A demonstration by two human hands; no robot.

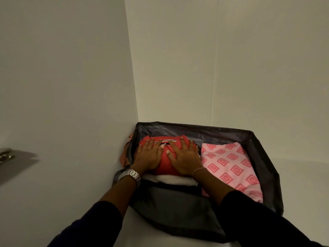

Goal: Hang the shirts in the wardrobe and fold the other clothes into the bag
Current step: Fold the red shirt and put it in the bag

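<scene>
Sleeves of dark fabric enter from the 6 o'clock edge, one on each forearm. The left wrist carries a silver metal link watch [132, 175]; the right wrist carries a thin bead bracelet [198, 171].

Both hands lie flat, fingers straight and spread, gripping nothing. The left hand [148, 155] and right hand [185, 157] press side by side on the folded red knit garment with a striped neck band [166, 163]. That garment sits in the 9 o'clock half of the open dark grey soft-sided fabric bag [263, 157], on top of a folded white cloth [174, 180] whose edge shows just below the wrists.

At 3 o'clock of the red garment, touching it, lies a folded pink cloth with a red diamond print [229, 166], also inside the bag.

Handling, as a judgement: the red garment is soft, light and compressible, not fragile and not slippery. It will spring up and lose its fold if lifted by one corner. Take hold at both side edges with the palms beneath, or keep flat pressure on top to settle it. The bag walls are limp and will sag if pushed.

Beyond the bag, at 12 o'clock, plain pale walls [231, 68] meet in a corner. A tan item [124, 154] is wedged between the bag and the 9 o'clock wall; its nature cannot be told. A metal fitting [7, 155] shows at the far 9 o'clock edge.
</scene>
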